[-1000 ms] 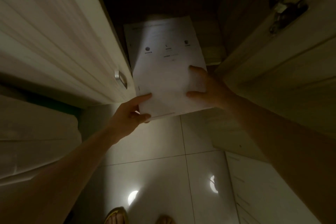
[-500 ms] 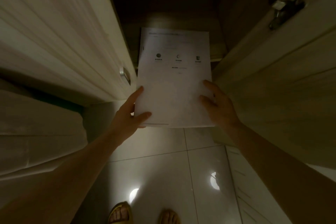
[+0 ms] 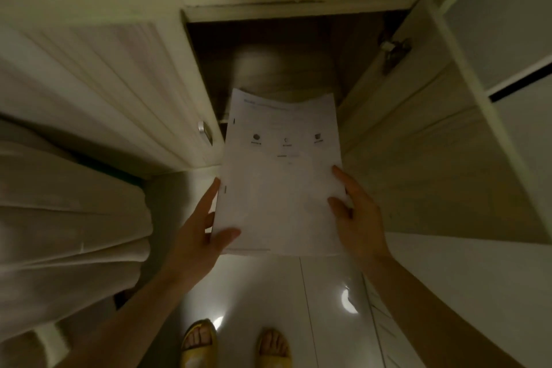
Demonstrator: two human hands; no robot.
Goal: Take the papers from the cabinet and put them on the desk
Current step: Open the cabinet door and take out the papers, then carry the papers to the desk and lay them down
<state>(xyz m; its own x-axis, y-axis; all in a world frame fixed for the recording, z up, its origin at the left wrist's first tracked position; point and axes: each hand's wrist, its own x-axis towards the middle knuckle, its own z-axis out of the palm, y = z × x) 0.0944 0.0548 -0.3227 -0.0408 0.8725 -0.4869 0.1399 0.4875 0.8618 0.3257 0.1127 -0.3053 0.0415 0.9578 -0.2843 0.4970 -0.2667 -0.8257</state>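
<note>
A white stack of papers [image 3: 280,182] with small printed icons is held flat in front of the open cabinet [image 3: 268,48], outside its dark compartment. My left hand [image 3: 200,233] grips the stack's lower left corner, thumb on top. My right hand [image 3: 355,215] holds the right edge, with two fingers resting on the sheet. The cabinet's interior behind the papers is dim and brown; I cannot tell if more lies inside. No desk is in view.
The closed left cabinet door [image 3: 113,92] carries a metal handle [image 3: 205,131]. The open right door [image 3: 418,128] swings out with its hinge [image 3: 394,51]. White bedding [image 3: 65,224] bulges at left. Glossy floor tiles [image 3: 263,293] and my sandalled feet [image 3: 236,343] lie below.
Both hands have drawn the papers out of the cabinet and toward me. The view has pulled back and risen, so the cabinet's top and my feet now show.
</note>
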